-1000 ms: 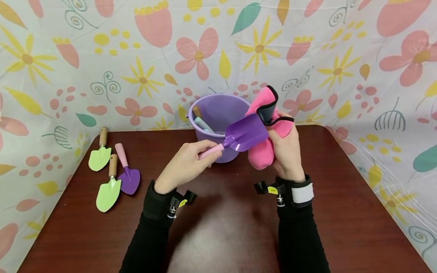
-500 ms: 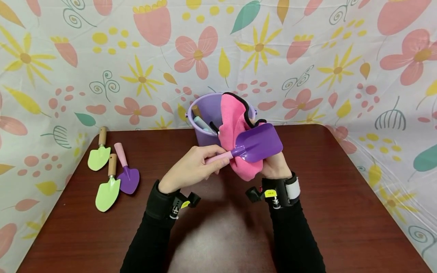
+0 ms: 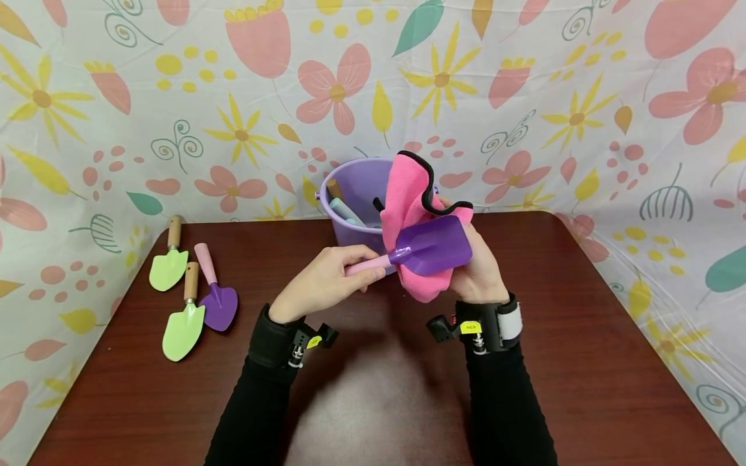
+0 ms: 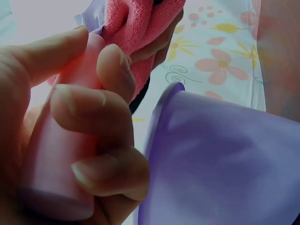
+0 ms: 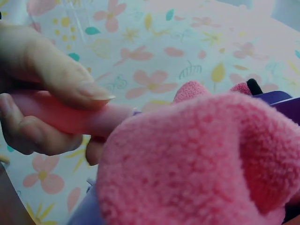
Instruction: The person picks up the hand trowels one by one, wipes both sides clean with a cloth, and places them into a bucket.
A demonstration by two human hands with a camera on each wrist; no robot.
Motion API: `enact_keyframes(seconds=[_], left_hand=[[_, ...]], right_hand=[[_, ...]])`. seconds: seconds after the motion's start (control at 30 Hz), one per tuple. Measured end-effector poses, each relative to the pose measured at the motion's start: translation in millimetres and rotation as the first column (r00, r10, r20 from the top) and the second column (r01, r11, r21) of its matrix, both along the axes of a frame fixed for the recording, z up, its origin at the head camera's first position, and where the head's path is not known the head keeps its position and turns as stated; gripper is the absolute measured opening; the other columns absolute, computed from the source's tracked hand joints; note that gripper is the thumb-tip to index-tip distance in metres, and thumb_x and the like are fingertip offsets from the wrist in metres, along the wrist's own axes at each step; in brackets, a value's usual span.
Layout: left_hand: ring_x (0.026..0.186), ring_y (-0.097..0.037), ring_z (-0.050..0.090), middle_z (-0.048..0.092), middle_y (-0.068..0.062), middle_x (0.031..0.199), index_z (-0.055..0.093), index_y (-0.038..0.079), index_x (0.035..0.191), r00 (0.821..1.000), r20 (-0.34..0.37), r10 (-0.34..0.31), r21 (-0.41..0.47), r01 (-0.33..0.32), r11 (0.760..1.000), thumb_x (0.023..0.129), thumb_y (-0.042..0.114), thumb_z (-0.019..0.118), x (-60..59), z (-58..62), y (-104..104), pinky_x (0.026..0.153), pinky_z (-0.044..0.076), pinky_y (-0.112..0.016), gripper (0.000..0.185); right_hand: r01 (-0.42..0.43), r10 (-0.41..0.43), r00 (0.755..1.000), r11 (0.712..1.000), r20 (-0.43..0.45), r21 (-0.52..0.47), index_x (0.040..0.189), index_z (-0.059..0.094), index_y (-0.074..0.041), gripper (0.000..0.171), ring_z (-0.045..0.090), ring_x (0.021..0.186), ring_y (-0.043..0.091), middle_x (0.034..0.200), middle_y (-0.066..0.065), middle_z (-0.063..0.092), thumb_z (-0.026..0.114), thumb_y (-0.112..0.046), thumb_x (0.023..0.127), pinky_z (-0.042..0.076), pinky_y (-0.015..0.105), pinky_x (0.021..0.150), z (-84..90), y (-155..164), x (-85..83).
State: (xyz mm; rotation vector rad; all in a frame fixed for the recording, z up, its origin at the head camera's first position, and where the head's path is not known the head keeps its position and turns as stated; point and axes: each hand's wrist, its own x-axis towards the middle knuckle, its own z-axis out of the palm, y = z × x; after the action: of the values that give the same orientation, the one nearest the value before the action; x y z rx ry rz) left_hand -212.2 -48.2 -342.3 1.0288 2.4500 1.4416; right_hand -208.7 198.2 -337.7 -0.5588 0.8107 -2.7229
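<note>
Nearby, left fingers (image 3: pixel 355 259) round scoop (image 3: pixel 434 249), right clutching cloth (image 3: pixel 410 200), before bucket (image 3: pixel 355 188).

The yellow tags (image 3: pixel 469 327) on the wrist straps carry print too small to read

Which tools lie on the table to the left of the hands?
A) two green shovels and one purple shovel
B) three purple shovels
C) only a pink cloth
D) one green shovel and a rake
A: the head view shows two green shovels with wooden handles and one purple shovel with a pink handle lying on the table.
</note>
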Motion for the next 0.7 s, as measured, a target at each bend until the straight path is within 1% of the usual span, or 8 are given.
enact_keyframes(seconds=[0.07,0.13,0.2,0.3,0.4,0.47,0.6,0.7], left_hand=[[0.064,-0.009,0.059,0.063,0.0,0.069,0.068,0.027,0.098,1.0,-0.005,0.007,-0.005,-0.007,1.0,0.093,0.041,0.066,-1.2,-1.0,-0.6,0.061,0.047,-0.033,0.014],[0.064,-0.01,0.06,0.063,0.001,0.069,0.068,0.027,0.1,1.0,0.003,0.012,-0.005,-0.012,1.0,0.093,0.042,0.066,-1.7,-1.4,-1.4,0.062,0.047,-0.033,0.017],[0.065,-0.011,0.06,0.064,0.0,0.069,0.068,0.027,0.101,1.0,0.012,0.018,-0.005,-0.018,1.0,0.093,0.042,0.066,-2.1,-1.8,-2.7,0.062,0.047,-0.033,0.018],[0.066,-0.013,0.061,0.064,0.0,0.069,0.068,0.026,0.101,0.999,0.026,0.03,-0.011,-0.03,0.999,0.093,0.041,0.066,-3.5,-2.5,-4.7,0.061,0.045,-0.032,0.017],[0.066,-0.013,0.061,0.065,0.0,0.069,0.068,0.026,0.101,0.999,0.021,0.045,-0.027,-0.045,0.999,0.093,0.042,0.066,-5.3,-3.2,-6.4,0.06,0.044,-0.033,0.018],[0.067,-0.013,0.061,0.065,-0.001,0.07,0.068,0.025,0.101,0.998,0.019,0.055,-0.033,-0.054,0.998,0.093,0.043,0.066,-6.1,-3.7,-7.5,0.061,0.044,-0.033,0.019],[0.067,-0.013,0.061,0.065,0.001,0.07,0.068,0.026,0.102,0.997,0.024,0.074,-0.041,-0.073,0.997,0.092,0.044,0.066,-6.8,-3.8,-9.5,0.061,0.044,-0.034,0.021],[0.067,-0.013,0.061,0.065,0.003,0.069,0.068,0.026,0.104,0.996,0.029,0.082,-0.042,-0.08,0.996,0.092,0.043,0.066,-7.2,-3.6,-10.8,0.06,0.044,-0.035,0.021]], right_hand=[[0.021,-0.021,0.999,1.0,0.024,-0.018,0.124,0.059,-0.01,0.023,0.062,0.079,0.019,0.097,0.009,0.063,0.05,-0.009,0.102,0.049,0.027,0.065,1.4,1.5,-1.2],[0.035,-0.033,0.999,0.998,0.036,-0.043,0.123,0.056,-0.007,0.025,0.061,0.077,0.019,0.096,0.011,0.063,0.044,-0.002,0.102,0.049,0.028,0.063,2.8,2.8,-3.5],[0.052,-0.049,0.998,0.996,0.044,-0.069,0.123,0.055,-0.004,0.027,0.06,0.082,0.02,0.1,0.012,0.061,0.039,0.002,0.102,0.049,0.029,0.068,3.9,4.9,-5.4],[0.078,-0.072,0.995,0.992,0.062,-0.094,0.125,0.052,-0.002,0.029,0.057,0.093,0.023,0.11,0.013,0.058,0.034,0.004,0.103,0.048,0.032,0.079,5.2,9.8,-7.4],[0.104,-0.095,0.992,0.988,0.079,-0.117,0.124,0.053,-0.001,0.029,0.054,0.102,0.024,0.118,0.012,0.056,0.034,0.004,0.103,0.045,0.033,0.088,6.1,15.7,-7.8],[0.113,-0.102,0.991,0.985,0.082,-0.133,0.123,0.053,0.0,0.028,0.054,0.102,0.024,0.117,0.012,0.056,0.033,0.004,0.103,0.044,0.033,0.089,7.1,18.8,-7.9],[0.099,-0.088,0.994,0.979,0.068,-0.176,0.12,0.052,0.003,0.028,0.054,0.101,0.025,0.115,0.013,0.056,0.03,0.005,0.103,0.043,0.033,0.089,8.3,24.2,-8.1],[0.12,-0.109,0.991,0.976,0.075,-0.18,0.119,0.052,0.005,0.026,0.054,0.1,0.025,0.115,0.013,0.057,0.031,0.004,0.103,0.043,0.032,0.088,8.7,27.7,-7.4]])
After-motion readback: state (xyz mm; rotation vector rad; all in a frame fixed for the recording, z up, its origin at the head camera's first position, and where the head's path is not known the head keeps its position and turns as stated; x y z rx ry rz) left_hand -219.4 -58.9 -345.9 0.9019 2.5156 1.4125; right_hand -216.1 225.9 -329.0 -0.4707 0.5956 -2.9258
